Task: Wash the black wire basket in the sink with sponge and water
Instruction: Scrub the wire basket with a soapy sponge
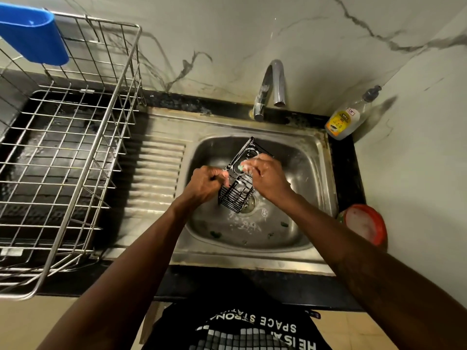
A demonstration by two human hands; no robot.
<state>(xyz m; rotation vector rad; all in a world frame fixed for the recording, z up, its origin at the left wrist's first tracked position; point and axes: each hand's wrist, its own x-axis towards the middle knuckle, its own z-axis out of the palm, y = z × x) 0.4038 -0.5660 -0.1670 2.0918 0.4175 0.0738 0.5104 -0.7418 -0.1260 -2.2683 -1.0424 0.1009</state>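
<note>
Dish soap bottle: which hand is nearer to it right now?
Right. The right hand, holding the sponge on the black wire basket, sits below-left of the dish soap bottle; the left hand grips the basket farther left.

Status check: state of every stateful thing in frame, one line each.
black wire basket: tilted above the sink, soapy, gripped by left hand.
sponge: foamy, pinched in right hand against the basket.
tap: no stream visible.
sink: foam and green bits on its floor.
soap bottle: tilted against the wall, cap on.
</note>
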